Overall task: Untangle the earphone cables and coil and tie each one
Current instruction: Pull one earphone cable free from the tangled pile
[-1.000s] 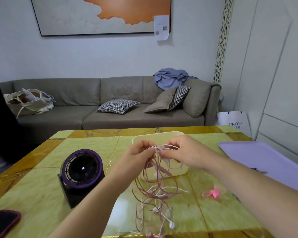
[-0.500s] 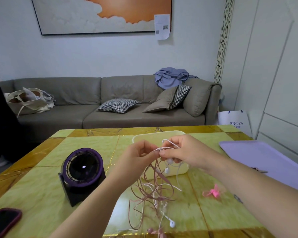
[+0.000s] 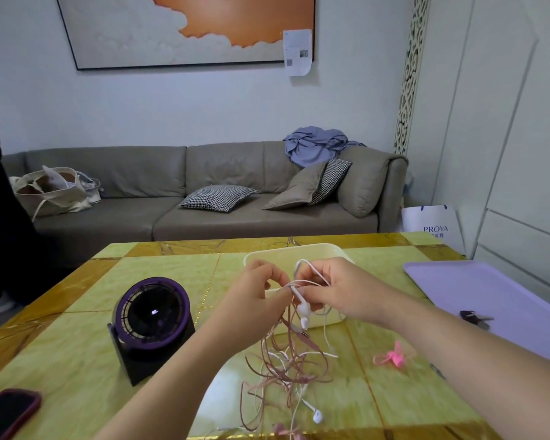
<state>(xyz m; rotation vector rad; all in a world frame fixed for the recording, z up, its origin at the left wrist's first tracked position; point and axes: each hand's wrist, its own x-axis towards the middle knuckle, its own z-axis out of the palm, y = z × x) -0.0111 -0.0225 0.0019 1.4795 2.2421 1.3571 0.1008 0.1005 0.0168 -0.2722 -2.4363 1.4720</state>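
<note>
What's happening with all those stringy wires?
A person is untangling a bunch of pink and white earphone cables. The left hand and the right hand both pinch the top of the bunch, lifted above the yellow table, and the rest hangs down in loops. A white earbud dangles just under the right hand. Nothing is coiled or tied yet.
</note>
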